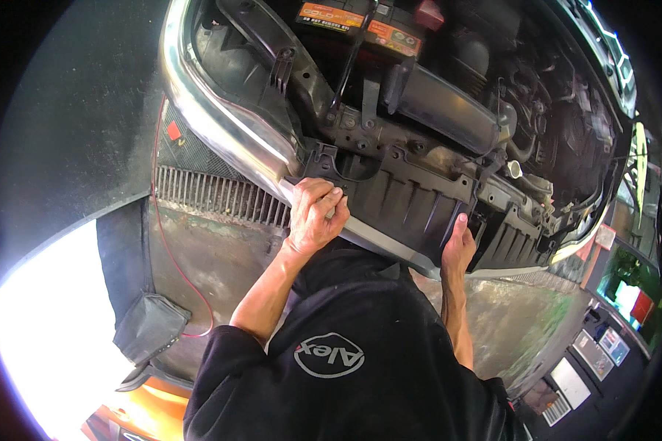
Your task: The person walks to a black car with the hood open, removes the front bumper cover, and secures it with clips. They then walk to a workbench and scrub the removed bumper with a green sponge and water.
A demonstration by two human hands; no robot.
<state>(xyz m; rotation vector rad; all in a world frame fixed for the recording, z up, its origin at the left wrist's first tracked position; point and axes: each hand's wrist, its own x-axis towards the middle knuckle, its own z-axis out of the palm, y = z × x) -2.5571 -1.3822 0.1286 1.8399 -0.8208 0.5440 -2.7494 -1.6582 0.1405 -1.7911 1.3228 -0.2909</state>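
Your left hand (312,213) has its grip curled tight over the near edge of the black plastic cover panel (412,202), right where that panel meets the chrome trim strip (221,125) at the front of the open engine bay. Your right hand (457,246) lies flatter, fingers pointing up and pressed against the panel's lower right edge; whether the thumb hooks behind it is hard to tell from this angle, so treat that grip as a push rather than a clamp.

The panel sits across the front of the bay, between the chrome strip and the ribbed radiator support behind it, roughly level but still loose-looking on the right.

To do this well, keep both hands working evenly so the panel does not twist, and move it along its own plane rather than levering it against the chrome. Feel for clips along the edge before adding force. Mind the red wire (171,250) trailing down past the grille slats (213,195) on your left; keep your forearm clear of it.
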